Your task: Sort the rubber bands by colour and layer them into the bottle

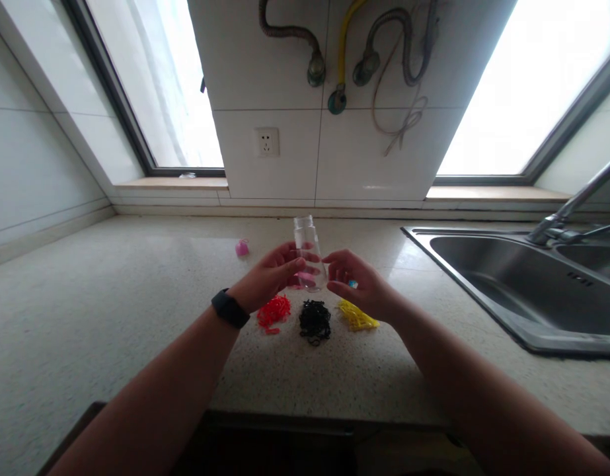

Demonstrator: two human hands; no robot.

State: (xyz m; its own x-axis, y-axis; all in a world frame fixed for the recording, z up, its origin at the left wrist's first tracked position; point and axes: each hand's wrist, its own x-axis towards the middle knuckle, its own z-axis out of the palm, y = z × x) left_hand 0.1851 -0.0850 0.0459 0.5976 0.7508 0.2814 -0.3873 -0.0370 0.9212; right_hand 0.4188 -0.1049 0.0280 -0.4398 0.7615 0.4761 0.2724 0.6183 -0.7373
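Kitchen w/ pale tiled wall (272,79), L window (160,86) + R window (533,92) both washed out, no view thru. Socket (267,142) on wall btwn them; hoses (289,31) above it & to its R, cut off at top. Below, speckled counter (111,297); its near L corner is out of sight behind the L arm.

L to R: pink cap-like piece (242,248) toward counter's back edge, L of ctr, too small to ID. Nearer the front edge, approx mid-counter, 3 piles in a row, apart: red pile (273,313), black pile (314,322), yellow pile (358,316). All small stringy bits, single pcs hard to make out. Red one partly behind L wrist, yellow partly under R hand in view. Sink (497,277) set in R end of counter, cut off by frame edge, as is faucet (557,221).

L hand (275,270), dark watch (230,309) on wrist: closed round clear bottle (310,258), fingers seen thru its wall. Bottle's approx upright, tilted a bit, mouth up, uncapped, held above counter behind black pile. Pinkish bit low by L fingers, unclear. R hand (351,276): half open, fingers bent, index & thumb apart, tips at bottle's R side; can't tell if touching. Tiny blue-white bit (353,284) by R fingers, mostly hidden.
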